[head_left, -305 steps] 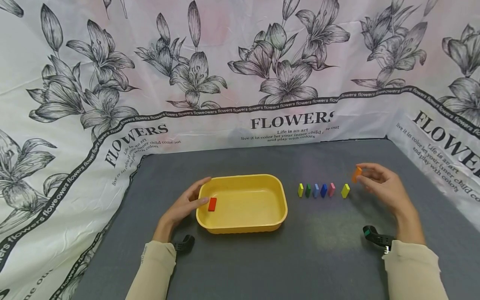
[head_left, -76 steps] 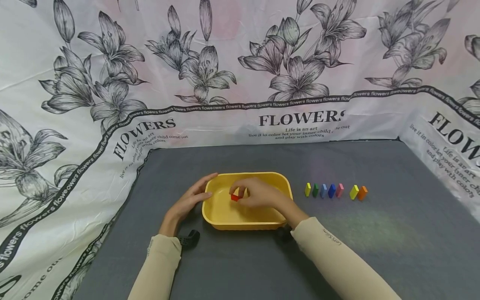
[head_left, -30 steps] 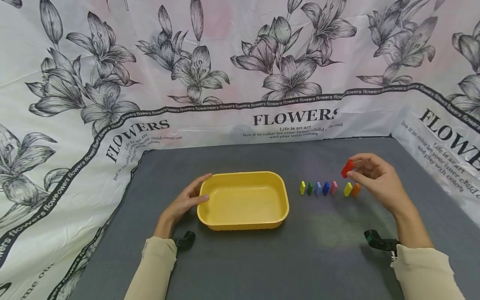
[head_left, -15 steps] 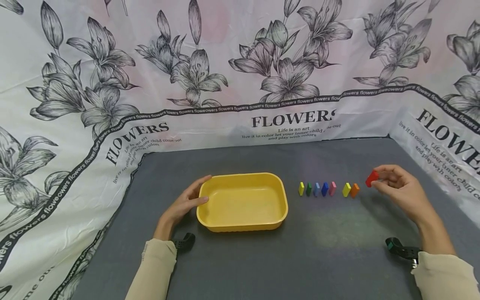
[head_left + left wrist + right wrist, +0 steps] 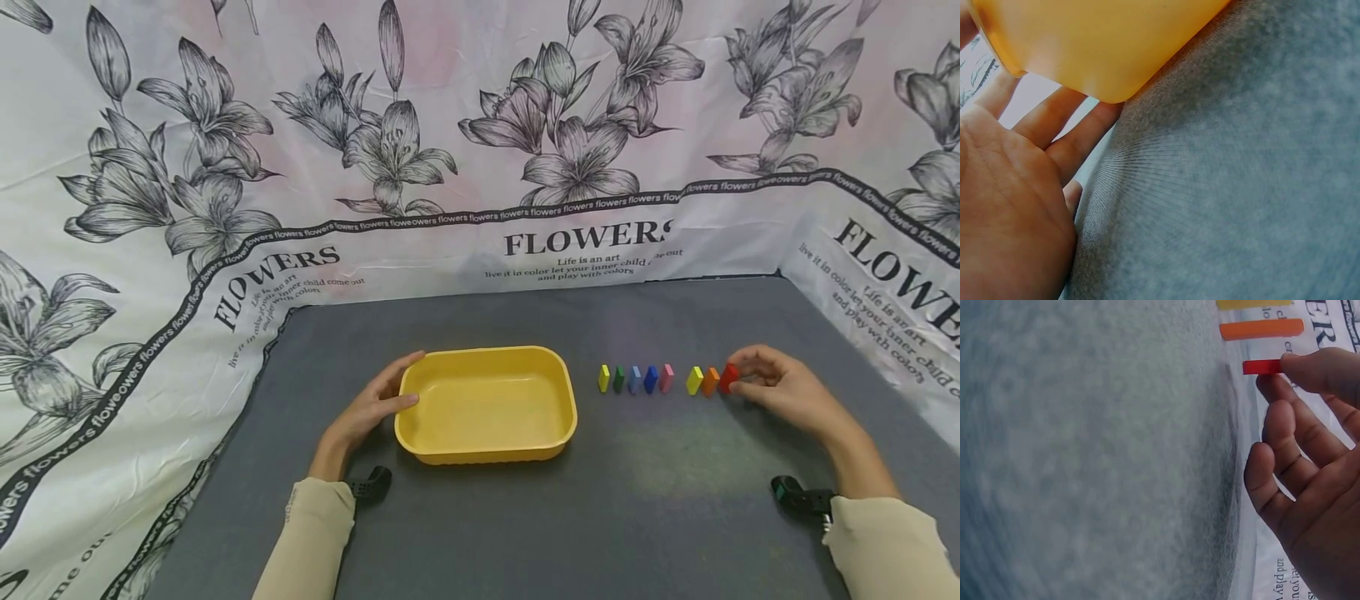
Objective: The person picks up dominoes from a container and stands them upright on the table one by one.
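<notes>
In the head view, my right hand (image 5: 787,392) pinches a red domino block (image 5: 729,377) between thumb and fingers at the right end of a row of upright blocks. The right wrist view shows the thumb on the red block (image 5: 1262,367), its other fingers loosely bent below. Just left of it stand an orange block (image 5: 710,382) and a yellow block (image 5: 694,381). My left hand (image 5: 371,408) grips the left rim of a yellow plastic tray (image 5: 486,454), thumb over the edge and fingers along the outer wall. Nothing lies in the tray.
After a gap to the left, more upright blocks continue the row: pink (image 5: 666,378), dark blue (image 5: 651,379), light blue (image 5: 634,380), green (image 5: 618,379) and yellow (image 5: 603,378). A grey cloth (image 5: 562,525) covers the table, with a flower-print curtain (image 5: 420,250) behind.
The orange block joined the row earlier. My right hand took the red block out of the tray, carried it right, and has now lowered it beside the orange one. My left hand stays on the tray.
</notes>
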Tool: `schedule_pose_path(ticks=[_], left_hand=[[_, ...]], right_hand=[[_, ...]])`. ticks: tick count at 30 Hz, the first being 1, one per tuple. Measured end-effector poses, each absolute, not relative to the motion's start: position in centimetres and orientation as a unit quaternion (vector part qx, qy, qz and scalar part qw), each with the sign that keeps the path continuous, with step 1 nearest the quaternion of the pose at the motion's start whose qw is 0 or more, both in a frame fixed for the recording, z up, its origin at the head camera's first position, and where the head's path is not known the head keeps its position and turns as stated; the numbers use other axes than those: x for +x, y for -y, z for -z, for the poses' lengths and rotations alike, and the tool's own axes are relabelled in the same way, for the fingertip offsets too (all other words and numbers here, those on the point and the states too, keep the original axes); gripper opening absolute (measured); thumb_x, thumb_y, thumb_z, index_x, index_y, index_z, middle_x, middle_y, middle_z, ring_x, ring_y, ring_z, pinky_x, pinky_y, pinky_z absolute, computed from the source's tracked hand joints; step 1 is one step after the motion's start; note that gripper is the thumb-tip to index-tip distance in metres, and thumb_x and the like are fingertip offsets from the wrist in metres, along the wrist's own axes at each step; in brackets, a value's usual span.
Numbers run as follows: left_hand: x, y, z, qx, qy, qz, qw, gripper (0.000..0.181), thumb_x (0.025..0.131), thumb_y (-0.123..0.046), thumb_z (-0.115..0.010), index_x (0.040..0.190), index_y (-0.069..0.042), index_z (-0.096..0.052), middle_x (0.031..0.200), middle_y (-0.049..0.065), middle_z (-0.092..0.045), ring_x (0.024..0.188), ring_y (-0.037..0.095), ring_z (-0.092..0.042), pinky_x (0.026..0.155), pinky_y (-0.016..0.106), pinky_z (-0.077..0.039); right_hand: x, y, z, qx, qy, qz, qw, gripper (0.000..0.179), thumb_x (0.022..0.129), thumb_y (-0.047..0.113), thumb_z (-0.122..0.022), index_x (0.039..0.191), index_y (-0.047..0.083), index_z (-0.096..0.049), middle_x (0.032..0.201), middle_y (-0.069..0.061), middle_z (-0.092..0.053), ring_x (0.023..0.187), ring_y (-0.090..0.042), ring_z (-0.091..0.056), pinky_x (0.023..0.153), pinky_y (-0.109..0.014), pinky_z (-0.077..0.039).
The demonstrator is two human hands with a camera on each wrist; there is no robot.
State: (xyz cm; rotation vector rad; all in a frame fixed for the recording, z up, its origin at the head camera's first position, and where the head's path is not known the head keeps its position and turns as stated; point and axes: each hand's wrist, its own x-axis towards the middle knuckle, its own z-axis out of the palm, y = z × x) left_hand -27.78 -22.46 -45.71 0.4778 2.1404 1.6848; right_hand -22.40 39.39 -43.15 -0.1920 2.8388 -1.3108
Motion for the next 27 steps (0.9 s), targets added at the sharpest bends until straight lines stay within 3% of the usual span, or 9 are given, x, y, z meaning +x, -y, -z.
schedule_pose_path(ticks=[8,12,16,22,27], left_hand=[[-27.51,22.38,45.57,0.171,-0.756,-0.603,0.189,0.069,0.097,-0.025,-0.064,0.159,-0.03,-0.033,0.165,0.007,-0.034,0.143,0.038,-0.042,0.121,0.062,-0.03],[-27.46,22.3,45.39,0.168,-0.757,-0.603,0.187,0.07,0.097,-0.026,-0.065,0.159,-0.03,-0.033,0.165,0.007,-0.033,0.144,0.038,-0.042,0.121,0.062,-0.03],[-27.49,22.27,45.33,0.165,-0.759,-0.601,0.187,0.071,0.097,-0.027,-0.065,0.159,-0.031,-0.033,0.165,0.006,-0.033,0.143,0.037,-0.042,0.121,0.062,-0.03],[-27.64,22.26,45.43,0.162,-0.762,-0.599,0.186,0.069,0.097,-0.022,-0.065,0.158,-0.032,-0.034,0.164,0.004,-0.035,0.144,0.034,-0.043,0.122,0.061,-0.03],[-27.65,22.3,45.48,0.162,-0.762,-0.599,0.185,0.07,0.097,-0.021,-0.064,0.159,-0.031,-0.033,0.165,0.004,-0.034,0.144,0.035,-0.042,0.122,0.06,-0.03]], right_hand=[[-22.81,-38.94,43.52,-0.062,-0.914,0.401,-0.001,0.032,0.094,0.009,-0.071,0.121,0.001,-0.057,0.1,0.017,-0.062,0.08,0.003,-0.064,0.06,-0.028,-0.055],[-22.93,-38.79,43.65,-0.06,-0.917,0.393,0.001,0.032,0.095,0.009,-0.07,0.122,0.001,-0.056,0.108,-0.006,-0.066,0.08,0.004,-0.062,0.06,-0.028,-0.055],[-22.88,-38.75,43.76,-0.061,-0.921,0.386,0.002,0.032,0.095,0.009,-0.069,0.123,0.0,-0.056,0.114,-0.019,-0.064,0.08,0.006,-0.061,0.06,-0.028,-0.054],[-22.72,-38.78,43.76,-0.057,-0.921,0.386,-0.002,0.033,0.095,0.01,-0.071,0.123,0.001,-0.056,0.112,-0.021,-0.066,0.077,0.003,-0.063,0.057,-0.029,-0.052],[-22.75,-38.82,43.67,-0.058,-0.92,0.389,-0.007,0.034,0.094,0.01,-0.072,0.122,0.001,-0.057,0.105,-0.004,-0.067,0.077,0.002,-0.063,0.058,-0.028,-0.052]])
